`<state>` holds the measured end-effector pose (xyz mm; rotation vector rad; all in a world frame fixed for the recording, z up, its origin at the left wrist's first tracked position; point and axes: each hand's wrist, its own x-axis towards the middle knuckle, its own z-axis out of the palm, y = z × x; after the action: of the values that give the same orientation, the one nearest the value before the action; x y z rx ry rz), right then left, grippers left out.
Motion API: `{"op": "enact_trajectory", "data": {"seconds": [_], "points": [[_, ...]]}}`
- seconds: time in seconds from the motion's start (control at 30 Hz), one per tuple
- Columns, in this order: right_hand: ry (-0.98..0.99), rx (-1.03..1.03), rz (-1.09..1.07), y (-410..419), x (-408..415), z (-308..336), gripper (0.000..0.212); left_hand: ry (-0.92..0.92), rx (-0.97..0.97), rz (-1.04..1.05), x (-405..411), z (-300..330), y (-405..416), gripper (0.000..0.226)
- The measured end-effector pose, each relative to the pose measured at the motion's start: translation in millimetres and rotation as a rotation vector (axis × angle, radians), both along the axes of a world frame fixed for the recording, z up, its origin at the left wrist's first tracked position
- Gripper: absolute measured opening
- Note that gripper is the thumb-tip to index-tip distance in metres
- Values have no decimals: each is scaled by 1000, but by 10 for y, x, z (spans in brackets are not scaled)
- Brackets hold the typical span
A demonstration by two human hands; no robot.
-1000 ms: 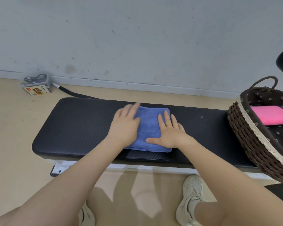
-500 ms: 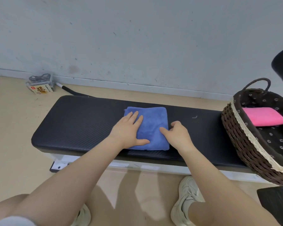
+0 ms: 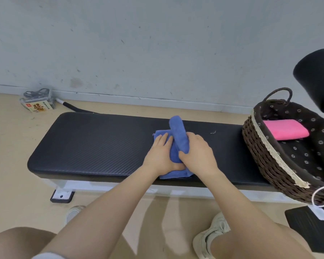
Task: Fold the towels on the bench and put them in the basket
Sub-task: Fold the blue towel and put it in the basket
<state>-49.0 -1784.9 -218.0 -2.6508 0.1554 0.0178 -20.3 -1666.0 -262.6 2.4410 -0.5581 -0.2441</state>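
A blue towel (image 3: 178, 133) lies folded on the black padded bench (image 3: 101, 144), near its middle. My right hand (image 3: 197, 156) grips the towel's right half and has it lifted and curled over toward the left. My left hand (image 3: 160, 154) lies flat with straight fingers on the towel's left part, pressing it to the bench. A dark wicker basket (image 3: 260, 152) with a flowered liner stands on the bench's right end. Inside it rests a folded pink towel (image 3: 285, 129).
A black padded roller (image 3: 318, 79) juts in at the upper right above the basket. On the floor by the wall sit a small box with clips (image 3: 38, 101) and a black hose (image 3: 77, 108). My shoes (image 3: 211, 234) stand in front of the bench.
My right hand has taken hold of the towel's right edge and raised it, folding it over leftward. The left hand stayed flat on the towel.
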Motion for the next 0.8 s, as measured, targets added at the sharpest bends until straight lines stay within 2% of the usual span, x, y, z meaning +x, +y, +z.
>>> {"op": "enact_trajectory", "data": {"seconds": [0.1,0.23,0.3,0.37,0.43,0.53,0.6,0.67,0.7,0.8], "points": [[15,-22,64,176,-24,57,24,220,-429,63,-23,70,229,46],[36,-108,155,428,-90,64,25,586,-773,406,49,176,414,35],[34,-124,162,512,-111,62,18,653,-868,444,75,210,436,29],[60,-59,143,543,-104,69,22,603,-815,390,117,187,479,34],[124,-6,179,519,-78,105,23,481,-667,310,178,157,511,46],[132,99,182,404,-57,142,33,302,-454,304,257,127,482,49],[3,56,85,309,-49,103,29,247,-402,338,282,102,455,46],[-37,-121,42,267,-57,2,47,199,-362,375,288,60,441,42],[-7,-143,25,278,-62,-67,56,175,-337,390,288,45,434,41],[114,36,-85,347,-54,-247,61,120,-284,413,289,40,423,38]]}}
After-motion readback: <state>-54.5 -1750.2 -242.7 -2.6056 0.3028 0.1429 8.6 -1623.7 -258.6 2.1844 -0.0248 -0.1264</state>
